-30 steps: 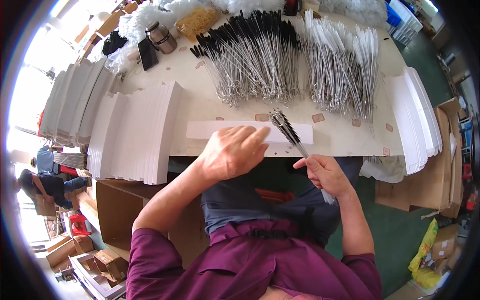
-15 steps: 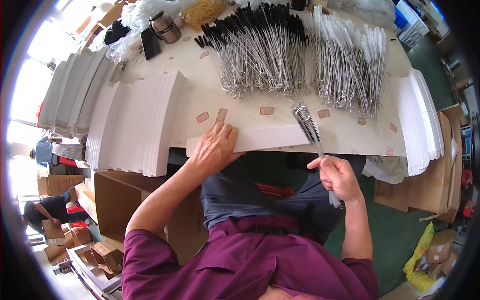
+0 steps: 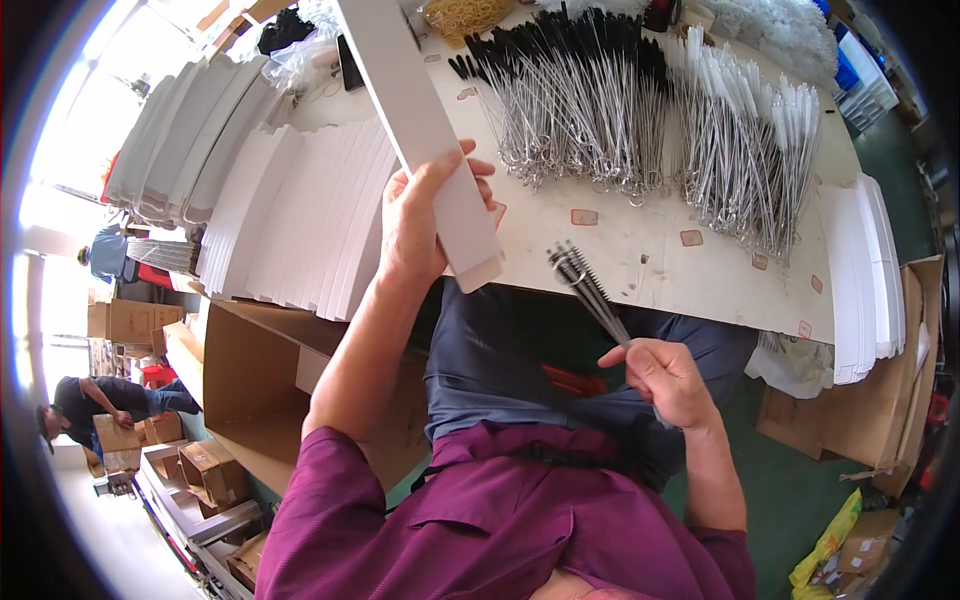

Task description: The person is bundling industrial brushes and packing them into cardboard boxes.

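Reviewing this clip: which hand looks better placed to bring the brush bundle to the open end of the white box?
Probably the right hand: it grips the brush bundle by its lower end, bristle tips aimed up toward the box's open end. The left hand is wrapped around the long white box, holding it raised and tilted.

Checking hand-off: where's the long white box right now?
In the head view, the long white box is lifted off the table, gripped in the left hand left of centre, its open end facing the brush bundle in the right hand.

L hand [image 3: 425, 215] raised, R hand [image 3: 665, 378] fisted
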Tool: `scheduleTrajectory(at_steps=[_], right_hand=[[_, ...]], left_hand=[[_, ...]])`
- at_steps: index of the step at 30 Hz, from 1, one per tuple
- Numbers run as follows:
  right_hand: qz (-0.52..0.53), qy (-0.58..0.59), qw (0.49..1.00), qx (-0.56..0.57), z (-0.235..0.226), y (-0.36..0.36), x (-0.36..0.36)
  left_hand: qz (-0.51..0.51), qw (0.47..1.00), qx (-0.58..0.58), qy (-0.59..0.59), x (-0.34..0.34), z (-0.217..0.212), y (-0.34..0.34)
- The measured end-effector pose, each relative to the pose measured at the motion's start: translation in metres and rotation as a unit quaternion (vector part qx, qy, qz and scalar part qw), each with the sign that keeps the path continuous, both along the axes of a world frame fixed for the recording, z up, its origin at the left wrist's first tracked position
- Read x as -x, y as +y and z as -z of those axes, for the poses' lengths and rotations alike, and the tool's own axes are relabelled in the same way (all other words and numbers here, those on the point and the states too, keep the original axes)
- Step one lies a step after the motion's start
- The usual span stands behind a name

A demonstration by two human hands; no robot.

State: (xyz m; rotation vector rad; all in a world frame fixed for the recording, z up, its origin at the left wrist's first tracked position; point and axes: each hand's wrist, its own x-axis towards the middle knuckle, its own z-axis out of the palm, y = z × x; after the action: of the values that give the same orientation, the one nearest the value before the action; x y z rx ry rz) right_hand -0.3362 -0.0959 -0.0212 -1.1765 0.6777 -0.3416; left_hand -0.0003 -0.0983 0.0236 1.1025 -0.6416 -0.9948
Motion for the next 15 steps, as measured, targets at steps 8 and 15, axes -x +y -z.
scheduleTrajectory(at_steps=[8, 15], right_hand=[[-0.016, 0.016, 1.0, 0.012, 0.002, 0.009, -0.014], [-0.033, 0.052, 0.998, 0.009, 0.007, 0.003, -0.014]], left_hand=[[-0.018, 0.992, 0.056, 0.111, 0.02, 0.009, -0.011], [-0.029, 0.985, 0.075, 0.15, 0.037, 0.012, -0.007]])
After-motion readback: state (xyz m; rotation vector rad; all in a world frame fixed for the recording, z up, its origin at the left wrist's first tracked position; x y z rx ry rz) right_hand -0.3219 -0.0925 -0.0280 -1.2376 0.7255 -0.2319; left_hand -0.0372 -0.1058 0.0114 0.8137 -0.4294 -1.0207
